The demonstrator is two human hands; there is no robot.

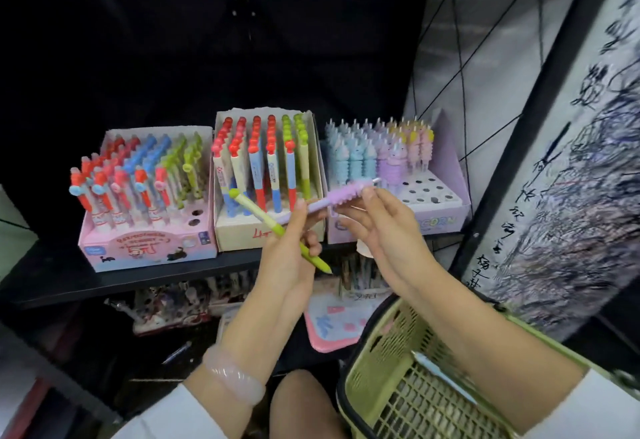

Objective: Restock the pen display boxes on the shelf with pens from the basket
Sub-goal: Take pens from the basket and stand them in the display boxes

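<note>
Three pen display boxes stand on the black shelf (104, 282): a pink box (145, 248) at left, a cream box (242, 236) in the middle, a lilac unicorn box (446, 220) at right with several empty holes. My left hand (294, 248) grips a green pen (277, 230) and the lower end of a purple pen (343, 194). My right hand (381, 227) pinches the purple pen's ridged top end. Both hands hover in front of the cream and lilac boxes. The green basket (408, 400) hangs on my right forearm, with a light blue pen (440, 374) inside.
A lower shelf beneath holds more stationery, including a pink pad (332, 327) and a loose pen (176, 352). A scribbled test-paper panel (571, 179) and a black upright frame stand at the right. The pink box has two empty holes (195, 217).
</note>
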